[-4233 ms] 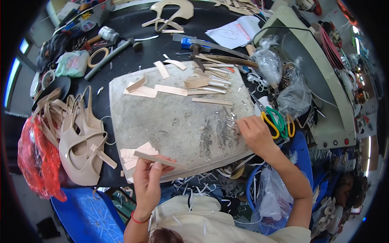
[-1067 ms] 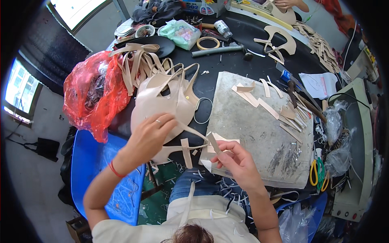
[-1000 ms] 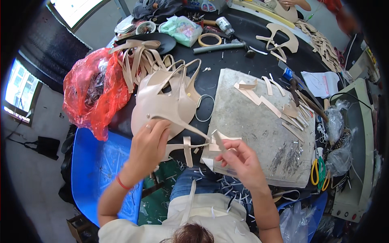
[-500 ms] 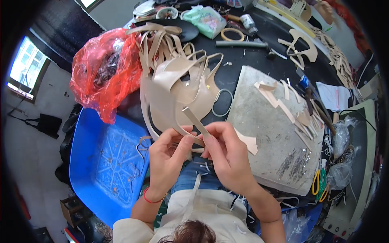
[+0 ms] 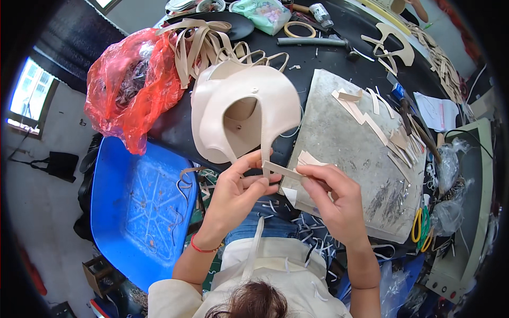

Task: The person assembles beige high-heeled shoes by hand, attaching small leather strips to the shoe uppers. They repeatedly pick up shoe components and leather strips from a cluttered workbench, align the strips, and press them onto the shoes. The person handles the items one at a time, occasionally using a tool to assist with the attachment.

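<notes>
A beige leather shoe upper [image 5: 282,106], smooth side up with a large oval cut-out, hangs from my left hand [image 5: 233,193]. My left fingers are closed round its narrow strap, near the table's front edge. To the right, my right hand [image 5: 335,199] pinches one end of a short flat beige strip [image 5: 283,171] between thumb and fingers. The strip's free end lies across the strap at my left fingertips; whether they touch firmly I cannot tell. More beige uppers [image 5: 212,151] lie behind the held one, partly hidden by it.
On the right lies a grey stone slab [image 5: 339,132] with leather offcuts [image 5: 379,143] on it. A blue plastic tub [image 5: 108,212] stands at the left, below a red plastic bag [image 5: 119,90]. A hammer [image 5: 318,42] lies at the back. Scissors [image 5: 417,228] are at the right.
The held upper has turned over, so its oval cut-out now faces up. My right hand has moved right, and the strip has swung from upright to nearly level.
</notes>
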### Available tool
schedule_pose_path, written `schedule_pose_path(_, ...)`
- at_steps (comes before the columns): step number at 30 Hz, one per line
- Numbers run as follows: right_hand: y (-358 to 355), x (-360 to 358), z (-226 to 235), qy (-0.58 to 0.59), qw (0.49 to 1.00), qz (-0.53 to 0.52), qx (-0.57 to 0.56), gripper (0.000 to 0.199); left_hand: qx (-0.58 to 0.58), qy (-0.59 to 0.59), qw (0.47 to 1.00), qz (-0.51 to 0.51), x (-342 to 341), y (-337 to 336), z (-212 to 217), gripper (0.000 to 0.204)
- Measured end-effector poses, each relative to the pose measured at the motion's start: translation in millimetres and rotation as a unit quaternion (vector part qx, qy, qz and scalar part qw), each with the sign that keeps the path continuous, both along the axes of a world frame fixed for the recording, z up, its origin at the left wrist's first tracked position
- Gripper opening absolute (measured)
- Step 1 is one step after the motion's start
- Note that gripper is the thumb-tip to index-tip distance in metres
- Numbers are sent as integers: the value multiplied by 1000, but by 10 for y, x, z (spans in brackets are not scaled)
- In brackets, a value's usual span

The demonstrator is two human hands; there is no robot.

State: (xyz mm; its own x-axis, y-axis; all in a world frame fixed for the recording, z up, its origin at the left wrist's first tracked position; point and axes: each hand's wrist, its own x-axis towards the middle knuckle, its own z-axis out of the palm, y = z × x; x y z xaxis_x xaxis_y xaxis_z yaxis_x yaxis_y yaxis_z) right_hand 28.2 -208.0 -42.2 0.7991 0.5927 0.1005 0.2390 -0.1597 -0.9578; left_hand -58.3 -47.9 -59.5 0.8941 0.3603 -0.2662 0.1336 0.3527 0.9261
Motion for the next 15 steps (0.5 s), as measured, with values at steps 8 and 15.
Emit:
schedule_pose_path(8,232,120,-141,33,997,59,-47,11,-16,30,999,-18,-44,36,-78,35)
schedule_pose_path(15,280,124,-147,33,994,70,-77,10,-34,9,999,-30,-71,68,-69,33)
